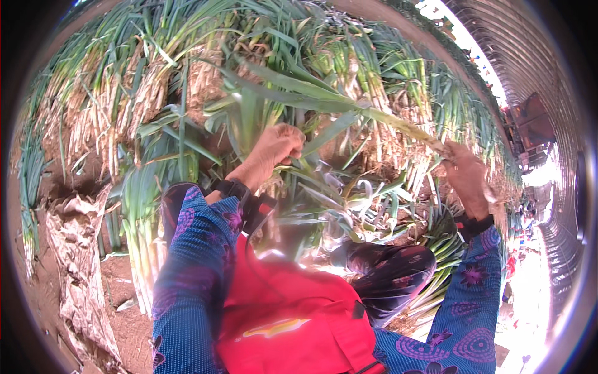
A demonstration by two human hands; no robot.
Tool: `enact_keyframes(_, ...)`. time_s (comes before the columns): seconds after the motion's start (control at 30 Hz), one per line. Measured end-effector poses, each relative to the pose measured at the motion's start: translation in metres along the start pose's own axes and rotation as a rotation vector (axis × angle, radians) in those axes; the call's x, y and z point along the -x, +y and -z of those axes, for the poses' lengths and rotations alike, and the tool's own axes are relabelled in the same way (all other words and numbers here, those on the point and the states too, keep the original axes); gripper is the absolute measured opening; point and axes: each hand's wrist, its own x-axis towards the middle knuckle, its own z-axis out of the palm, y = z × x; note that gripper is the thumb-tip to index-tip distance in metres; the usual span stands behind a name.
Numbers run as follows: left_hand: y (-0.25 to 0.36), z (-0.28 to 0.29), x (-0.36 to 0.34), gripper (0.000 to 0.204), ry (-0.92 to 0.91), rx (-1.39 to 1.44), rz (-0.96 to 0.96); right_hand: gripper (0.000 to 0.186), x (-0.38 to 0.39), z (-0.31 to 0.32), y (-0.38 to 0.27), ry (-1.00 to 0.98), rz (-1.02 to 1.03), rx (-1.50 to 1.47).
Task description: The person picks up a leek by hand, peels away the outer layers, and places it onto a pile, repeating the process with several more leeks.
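My right hand (466,177) is closed round the pale root end of a leek (405,126), at the right. The leek stretches leftward and up in front of me, its long green leaves fanning out above my left hand (278,148). The fingers of that hand are curled closed. One drooping leaf (333,132) of the leek comes down beside them. Whether they grip a leaf is hidden. Loose trimmed leaves (349,193) lie in a heap below and between both hands.
Dense rows of leeks (143,87) cover the ground ahead. Another bunch (142,230) stands beside my left forearm, and more leeks (443,249) lie near my right knee. A crumpled brown sack (78,262) rests on bare soil at the left. A corrugated metal wall (536,56) curves along the right.
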Motion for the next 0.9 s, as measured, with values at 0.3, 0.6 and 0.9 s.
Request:
enact_keyframes(0.3,-0.021,-0.036,-0.015,0.023,-0.157,-0.241,0.018,0.022,-0.003,0.085,0.062,0.342,0.044,0.489)
enact_keyframes(0.6,-0.009,-0.066,-0.005,0.036,-0.505,-0.151,-0.089,0.026,-0.015,0.134,0.049,0.269,0.102,0.481)
enact_keyframes(0.9,0.003,-0.139,0.002,0.083,-0.706,0.306,-0.085,0.028,0.001,0.175,0.054,0.256,-0.043,0.248)
